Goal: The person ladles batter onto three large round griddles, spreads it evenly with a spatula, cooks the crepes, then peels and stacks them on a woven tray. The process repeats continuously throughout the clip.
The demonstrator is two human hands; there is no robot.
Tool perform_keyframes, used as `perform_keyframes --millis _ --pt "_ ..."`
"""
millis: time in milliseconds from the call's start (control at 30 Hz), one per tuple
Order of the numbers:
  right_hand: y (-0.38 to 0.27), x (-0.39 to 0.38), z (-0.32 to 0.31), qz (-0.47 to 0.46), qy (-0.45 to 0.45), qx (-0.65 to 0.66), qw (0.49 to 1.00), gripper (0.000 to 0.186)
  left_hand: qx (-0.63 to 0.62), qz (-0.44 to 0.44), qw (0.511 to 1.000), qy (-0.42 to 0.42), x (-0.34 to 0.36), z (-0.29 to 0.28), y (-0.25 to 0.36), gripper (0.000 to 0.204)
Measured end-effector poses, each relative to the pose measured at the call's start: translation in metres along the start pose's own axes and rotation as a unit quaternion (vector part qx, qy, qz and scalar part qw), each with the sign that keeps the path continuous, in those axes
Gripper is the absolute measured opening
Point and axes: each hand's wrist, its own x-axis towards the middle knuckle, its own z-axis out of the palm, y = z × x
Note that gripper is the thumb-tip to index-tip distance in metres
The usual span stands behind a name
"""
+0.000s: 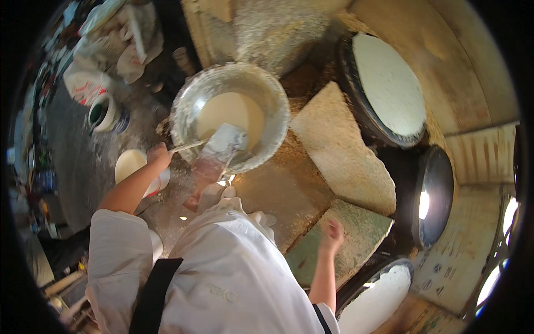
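Note:
My left hand is closed around a pale stick-like handle, which reaches over the rim of a large metal bowl. Inside the bowl lies a cream-coloured liquid batter. A whitish, see-through-looking piece sits at the near side of the bowl, by the handle's far end; I cannot tell whether they are joined. My right hand hangs over a worn green board, its fingers blurred, with nothing visible in it. Beside my left forearm stands a white bucket with a pale top.
On the right, two round black-rimmed pans hold white surfaces, the far pan and the near pan. Between them a dark round lid or pan stands tilted. A rough board lies beside the bowl. Plastic bags and an open tub are at left.

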Motion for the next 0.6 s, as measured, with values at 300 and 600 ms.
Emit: perform_keyframes --millis 300,600 --pt "-0.076 -0.082 0.305 0.274 -0.577 0.084 0.764 0.039 -0.128 0.174 0.959 -0.184 -0.029 0.022 -0.029 0.025" --pt "-0.052 -0.097 0.335 0.339 -0.512 0.236 0.753 0.021 -0.237 0.052 0.964 -0.113 -0.106 0.044 0.013 0.020"
